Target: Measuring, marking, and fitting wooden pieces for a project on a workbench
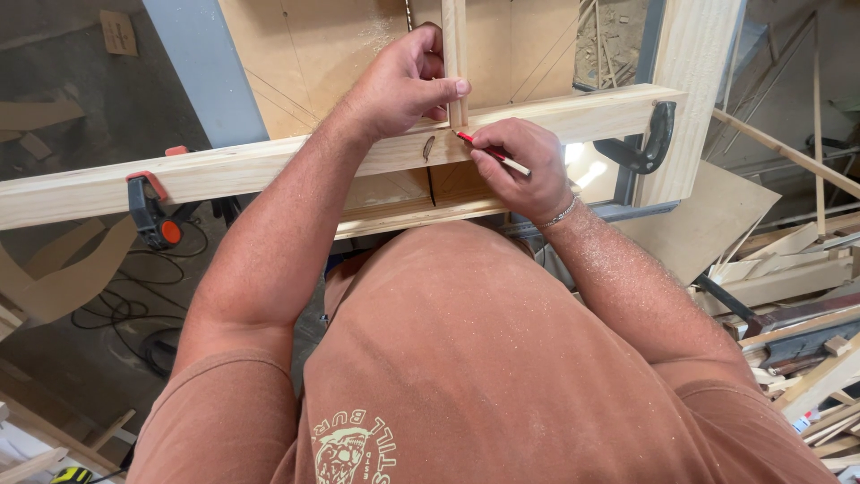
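Left grip point(408, 81) pinches the upright wooden strip point(454, 54) against the clamped beam point(269, 166); right grip point(520, 166) holds a red pencil point(491, 152), tip at their junction. Marking step; steadiness seems needed.

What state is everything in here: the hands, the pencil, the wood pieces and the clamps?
Left hand: grip closed around the narrow wooden strip, holding it upright against the wooden beam.
Right hand: grip closed on the red pencil, tip touching the beam beside the strip.
Wooden beam: lying level, clamped.
Orange-and-black clamp: closed on the beam.
Black clamp: closed at the beam's right end.
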